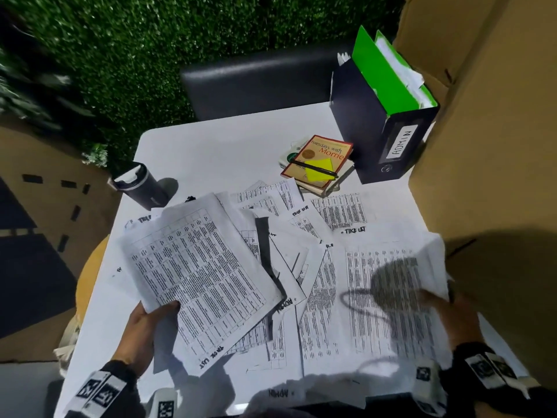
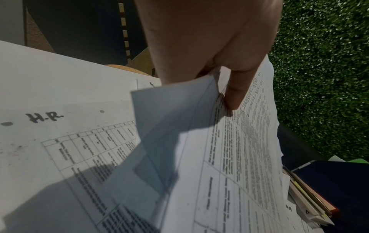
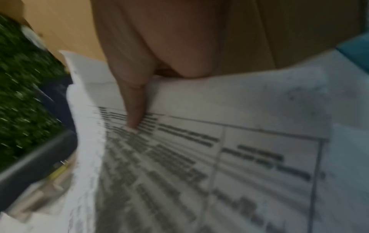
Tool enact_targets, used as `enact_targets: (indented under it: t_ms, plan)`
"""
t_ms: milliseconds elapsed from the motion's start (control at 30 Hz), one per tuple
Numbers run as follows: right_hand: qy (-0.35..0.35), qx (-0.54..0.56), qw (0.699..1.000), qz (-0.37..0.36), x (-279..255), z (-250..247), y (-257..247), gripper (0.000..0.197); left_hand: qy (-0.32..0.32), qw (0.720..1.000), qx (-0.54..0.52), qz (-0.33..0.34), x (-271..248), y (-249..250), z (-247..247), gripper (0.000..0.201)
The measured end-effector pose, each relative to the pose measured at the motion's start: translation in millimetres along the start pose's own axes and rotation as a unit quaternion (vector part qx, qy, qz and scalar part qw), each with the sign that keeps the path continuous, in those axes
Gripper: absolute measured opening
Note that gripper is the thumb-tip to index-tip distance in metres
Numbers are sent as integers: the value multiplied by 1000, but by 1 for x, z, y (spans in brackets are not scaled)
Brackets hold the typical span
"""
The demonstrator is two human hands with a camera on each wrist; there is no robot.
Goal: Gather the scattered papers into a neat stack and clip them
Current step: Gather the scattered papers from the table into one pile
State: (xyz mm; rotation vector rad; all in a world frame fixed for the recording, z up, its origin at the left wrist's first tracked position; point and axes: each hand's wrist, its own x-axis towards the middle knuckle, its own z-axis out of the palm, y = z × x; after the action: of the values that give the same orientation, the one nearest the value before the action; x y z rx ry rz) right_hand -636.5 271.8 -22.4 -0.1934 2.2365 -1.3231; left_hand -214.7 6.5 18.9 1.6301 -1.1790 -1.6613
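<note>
Printed table sheets lie scattered over the white table [image 1: 211, 146]. My left hand [image 1: 156, 315] pinches the near corner of a loose bunch of papers [image 1: 199, 267] lifted above the table, thumb on top; the left wrist view shows the thumb [image 2: 233, 94] pressed on the sheets [image 2: 229, 157]. My right hand [image 1: 437, 306] grips the right edge of another printed sheet [image 1: 388, 285], blurred by motion; in the right wrist view its thumb [image 3: 135, 110] lies on that sheet [image 3: 199, 157]. More papers [image 1: 340, 212] lie flat further back. No clip is visible.
A dark tumbler [image 1: 141, 185] stands at the table's left. Books [image 1: 319, 164] with a yellow sticky note and black pen sit at the back, beside a navy "ADMIN" binder [image 1: 388, 140] with a green folder. Cardboard [image 1: 494, 146] rises along the right; a dark chair [image 1: 256, 82] stands behind.
</note>
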Motion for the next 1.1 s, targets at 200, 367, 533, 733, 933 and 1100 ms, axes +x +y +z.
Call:
enact_targets:
  t_ms: [200, 367, 533, 733, 933, 1100]
  plan:
    - [-115, 144, 983, -8, 21, 1, -50, 83, 3, 1000, -2, 17, 13, 9, 14, 8]
    - [-224, 141, 964, -32, 3, 57, -106, 32, -49, 998, 20, 15, 13, 16, 40, 37]
    - [-329, 122, 936, -10, -21, 134, -112, 60, -106, 994, 4, -11, 9, 21, 54, 28]
    - [-397, 68, 912, 77, -59, 189, -108, 82, -61, 991, -108, -42, -3, 10, 36, 36]
    - [-422, 29, 903, 80, -91, 231, -126, 49, -61, 997, 12, -45, -15, 9, -7, 52]
    - [-416, -93, 905, 2, -95, 271, -138, 38, 96, 995, 1, -40, -17, 0, -79, 55]
